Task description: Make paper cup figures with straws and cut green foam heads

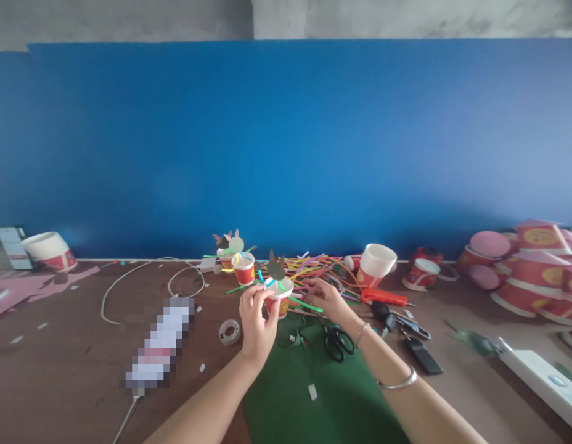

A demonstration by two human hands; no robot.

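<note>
My left hand grips a small red and white paper cup between thumb and fingers, tilted a little. A dark round paper cutout with pointed ears rises at its rim, and a green strip sticks out on its right. Just right of the cup, my right hand has its fingers bent together over a pile of coloured strips; what they hold, if anything, is hidden. Behind stands another decorated paper cup. Black-handled scissors lie below my right hand on green paper.
A tape roll and a blurred-out phone lie to the left. On the right are stacked cups, an orange-handled tool, keys, a glue gun and piled red cups. A blue panel stands behind.
</note>
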